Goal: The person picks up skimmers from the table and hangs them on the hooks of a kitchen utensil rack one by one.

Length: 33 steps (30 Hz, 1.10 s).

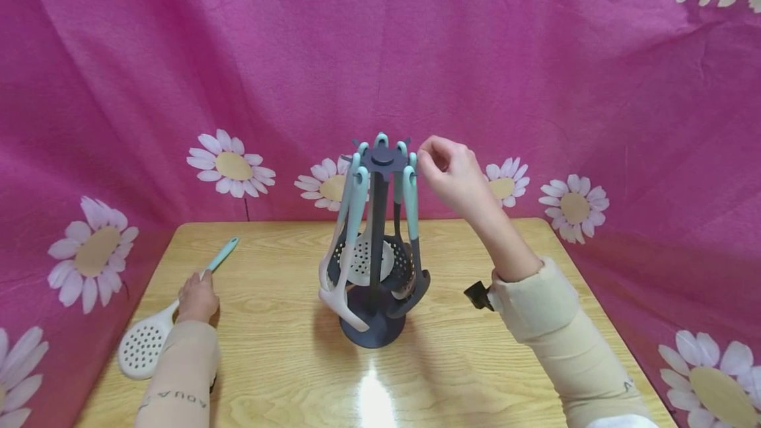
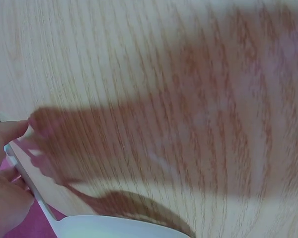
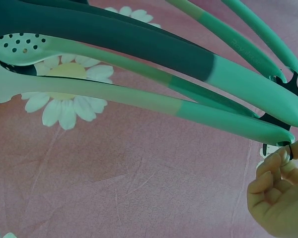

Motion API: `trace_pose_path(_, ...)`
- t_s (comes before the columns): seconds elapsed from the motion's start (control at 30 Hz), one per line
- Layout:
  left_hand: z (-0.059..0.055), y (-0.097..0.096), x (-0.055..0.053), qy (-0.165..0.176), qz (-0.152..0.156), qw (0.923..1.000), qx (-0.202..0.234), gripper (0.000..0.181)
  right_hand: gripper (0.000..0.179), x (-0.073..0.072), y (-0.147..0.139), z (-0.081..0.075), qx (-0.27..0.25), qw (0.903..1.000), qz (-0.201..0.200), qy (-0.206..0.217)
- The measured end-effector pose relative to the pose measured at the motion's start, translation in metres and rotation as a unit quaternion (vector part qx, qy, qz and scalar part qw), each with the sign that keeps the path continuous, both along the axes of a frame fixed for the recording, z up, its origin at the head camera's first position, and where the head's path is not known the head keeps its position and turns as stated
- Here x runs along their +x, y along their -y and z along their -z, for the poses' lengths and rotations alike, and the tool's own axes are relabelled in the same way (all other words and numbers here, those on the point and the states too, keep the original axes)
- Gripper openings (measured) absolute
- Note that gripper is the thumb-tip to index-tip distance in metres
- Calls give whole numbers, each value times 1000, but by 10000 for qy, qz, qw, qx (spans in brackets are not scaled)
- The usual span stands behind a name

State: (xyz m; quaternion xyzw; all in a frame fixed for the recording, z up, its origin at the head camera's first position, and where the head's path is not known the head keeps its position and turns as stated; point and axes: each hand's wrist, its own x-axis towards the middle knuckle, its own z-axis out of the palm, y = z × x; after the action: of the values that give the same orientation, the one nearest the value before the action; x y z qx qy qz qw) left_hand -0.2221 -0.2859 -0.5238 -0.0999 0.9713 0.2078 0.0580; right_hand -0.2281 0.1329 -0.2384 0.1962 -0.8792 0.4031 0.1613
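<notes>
A white skimmer [image 1: 141, 350] with a mint handle lies at the table's left side. My left hand [image 1: 199, 297] grips it around the handle; in the left wrist view the thumb and fingers lie on either side of the white shaft [image 2: 34, 191]. A dark utensil stand [image 1: 376, 337] stands upright mid-table, hung with several mint-handled utensils. At its top right, my right hand [image 1: 453, 174] pinches one of the stand's small hooks [image 3: 291, 151], right by the hole end of a light-coloured utensil's handle [image 3: 228, 121]. Black and white heads hang low around the post, including a perforated white one [image 1: 364, 263].
The wooden table [image 1: 267, 362] carries the stand and the skimmer. A pink cloth [image 1: 297, 51] with white daisies hangs behind and along both sides. A black clip-like piece [image 1: 478, 296] sticks out from the right sleeve.
</notes>
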Motion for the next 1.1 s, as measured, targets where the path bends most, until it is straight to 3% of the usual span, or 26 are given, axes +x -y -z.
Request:
trace_pose_path(0.17, 5, 0, -1, -200, 2, 9997, -158, 52, 17, 0, -1, 0, -12, 10000, 12, 12)
trace_pose_path(0.43, 6, -4, -3, -77, -289, 9995, -122, 48, 17, 0, -1, 1, 6, 10000, 22, 53)
trace_pose_path(0.73, 13, -9, -1, -660, -516, 9961, -285, 44, 17, 0, -1, 1, -15, 10000, 19, 34)
trace_pose_path(0.97, 13, -16, -2, -582, -508, 9960, -452, 38, 17, 0, 0, 1, -24, 10000, 23, 32)
trace_pose_path(1.1, 10, -21, -4, -617, -451, 9966, -316, 31, 17, 0, 0, 1, -31, 10000, 20, 63)
